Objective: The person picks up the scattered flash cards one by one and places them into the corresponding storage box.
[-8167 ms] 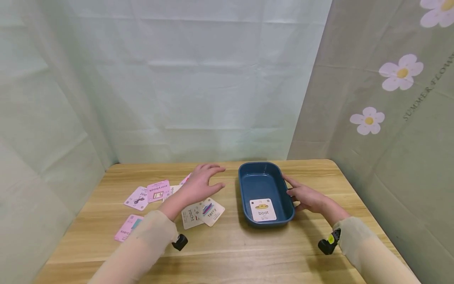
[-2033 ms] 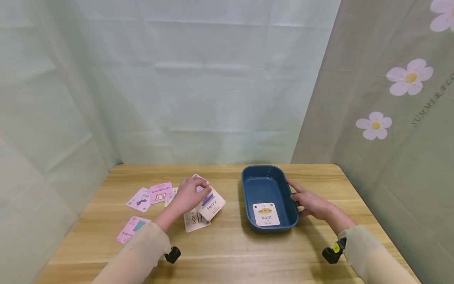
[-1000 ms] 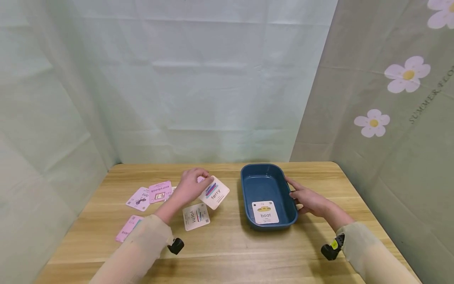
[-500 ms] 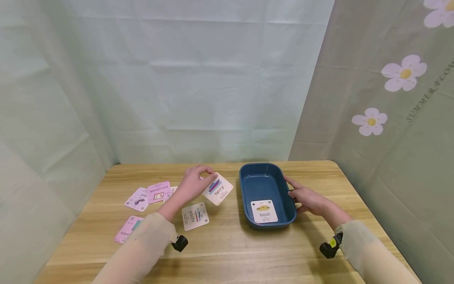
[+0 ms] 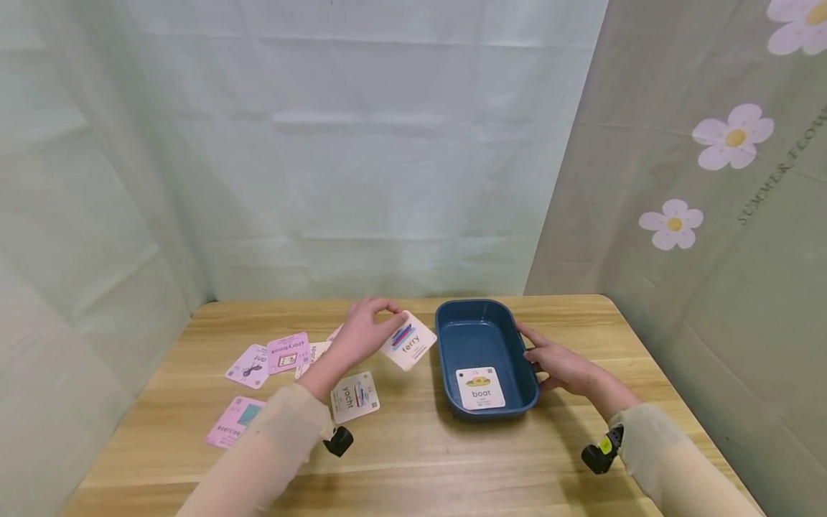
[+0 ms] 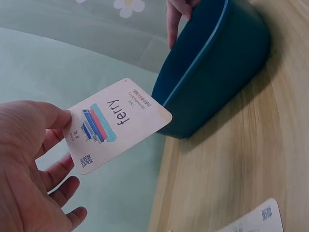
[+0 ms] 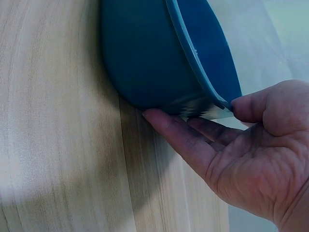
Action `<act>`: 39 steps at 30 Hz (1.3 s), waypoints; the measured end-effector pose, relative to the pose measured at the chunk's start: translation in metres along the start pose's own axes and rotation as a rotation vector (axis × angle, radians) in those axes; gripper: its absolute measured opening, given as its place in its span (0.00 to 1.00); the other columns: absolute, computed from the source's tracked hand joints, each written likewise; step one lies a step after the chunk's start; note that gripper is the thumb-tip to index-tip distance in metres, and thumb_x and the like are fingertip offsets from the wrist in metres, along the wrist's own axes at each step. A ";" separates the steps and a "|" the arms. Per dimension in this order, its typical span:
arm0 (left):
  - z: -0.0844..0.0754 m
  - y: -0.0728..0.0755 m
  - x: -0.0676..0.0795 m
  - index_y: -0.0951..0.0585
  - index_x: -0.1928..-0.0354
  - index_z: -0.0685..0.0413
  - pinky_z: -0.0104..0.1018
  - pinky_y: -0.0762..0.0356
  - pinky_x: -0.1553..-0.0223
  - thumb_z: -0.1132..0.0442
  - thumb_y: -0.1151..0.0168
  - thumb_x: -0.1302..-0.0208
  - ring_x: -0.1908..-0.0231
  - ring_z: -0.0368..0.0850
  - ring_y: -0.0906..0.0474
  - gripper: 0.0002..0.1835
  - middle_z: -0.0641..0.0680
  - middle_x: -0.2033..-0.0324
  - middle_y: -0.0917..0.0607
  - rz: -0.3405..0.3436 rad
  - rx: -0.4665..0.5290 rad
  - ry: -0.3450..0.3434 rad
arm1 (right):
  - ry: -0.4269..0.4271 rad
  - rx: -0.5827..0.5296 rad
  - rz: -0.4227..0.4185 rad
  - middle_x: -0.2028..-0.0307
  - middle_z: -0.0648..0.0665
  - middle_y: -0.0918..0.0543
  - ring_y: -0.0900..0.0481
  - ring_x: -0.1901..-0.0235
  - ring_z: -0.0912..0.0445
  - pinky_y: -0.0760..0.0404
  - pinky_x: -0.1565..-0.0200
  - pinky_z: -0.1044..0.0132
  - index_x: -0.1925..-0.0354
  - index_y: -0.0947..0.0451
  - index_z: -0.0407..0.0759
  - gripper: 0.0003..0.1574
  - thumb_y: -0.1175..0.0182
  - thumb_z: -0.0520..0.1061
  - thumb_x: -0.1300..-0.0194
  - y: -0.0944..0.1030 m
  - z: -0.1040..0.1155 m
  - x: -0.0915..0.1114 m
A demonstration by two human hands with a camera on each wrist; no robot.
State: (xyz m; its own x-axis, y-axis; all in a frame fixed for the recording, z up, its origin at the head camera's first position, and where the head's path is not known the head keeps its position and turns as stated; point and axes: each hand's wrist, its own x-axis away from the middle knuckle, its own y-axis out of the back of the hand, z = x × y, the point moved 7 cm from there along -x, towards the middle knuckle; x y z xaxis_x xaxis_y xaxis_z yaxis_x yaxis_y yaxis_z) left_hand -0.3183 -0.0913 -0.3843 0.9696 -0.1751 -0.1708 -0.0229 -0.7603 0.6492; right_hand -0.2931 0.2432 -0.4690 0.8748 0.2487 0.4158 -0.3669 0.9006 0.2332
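Note:
My left hand [image 5: 362,334] pinches a white picture card marked "ferry" [image 5: 413,345] by one corner, between thumb and fingers. It holds the card in the air, just left of a dark blue plastic bin [image 5: 476,345]. In the left wrist view the card [image 6: 116,128] faces the camera, its boat picture and code square visible. A "boat" card [image 5: 481,388] lies flat inside the bin's near end. My right hand [image 5: 565,366] rests against the bin's right side. In the right wrist view its fairly straight fingers [image 7: 178,140] touch the outer wall and the thumb touches the rim.
On the wooden table [image 5: 413,467] left of the bin lie a "yacht" card [image 5: 355,397], an "exercise" card [image 5: 234,424], a "storybook" card [image 5: 288,352] and an "ant" card [image 5: 250,366]. Others are partly hidden by the left arm. A curtain [image 5: 388,179] hangs behind.
My left hand has taken hold of the ferry card, lifted it off the yacht card and carried it right, towards the bin. My right hand has stayed at the bin's side.

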 end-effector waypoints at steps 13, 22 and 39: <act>-0.025 -0.011 -0.008 0.20 0.65 0.35 0.54 0.40 0.45 0.43 0.41 0.42 0.42 0.53 0.40 0.09 0.46 0.50 0.25 -0.007 0.015 -0.030 | -0.007 0.003 0.007 0.31 0.33 0.54 0.40 0.40 0.34 0.22 0.62 0.44 0.28 0.60 0.65 0.39 0.64 0.37 0.30 -0.001 0.001 0.003; -0.040 -0.021 -0.015 0.20 0.66 0.34 0.53 0.39 0.46 0.42 0.41 0.42 0.44 0.51 0.40 0.09 0.46 0.51 0.25 0.014 0.018 -0.056 | 0.004 -0.007 0.020 0.32 0.32 0.53 0.37 0.41 0.36 0.22 0.61 0.45 0.28 0.60 0.64 0.39 0.64 0.37 0.29 -0.002 0.003 0.004; -0.060 -0.040 -0.028 0.19 0.64 0.35 0.50 0.37 0.47 0.41 0.40 0.42 0.45 0.49 0.39 0.11 0.46 0.51 0.25 0.027 -0.004 -0.106 | -0.008 0.016 0.016 0.32 0.31 0.53 0.40 0.39 0.33 0.23 0.60 0.42 0.28 0.61 0.63 0.38 0.64 0.39 0.28 -0.001 0.002 0.002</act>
State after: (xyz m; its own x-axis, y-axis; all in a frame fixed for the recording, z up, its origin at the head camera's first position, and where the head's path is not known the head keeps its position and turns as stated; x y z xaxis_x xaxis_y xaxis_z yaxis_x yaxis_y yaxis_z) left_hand -0.3301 -0.0183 -0.3605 0.9376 -0.2606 -0.2302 -0.0475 -0.7520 0.6574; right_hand -0.2914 0.2424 -0.4666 0.8662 0.2598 0.4269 -0.3857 0.8907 0.2405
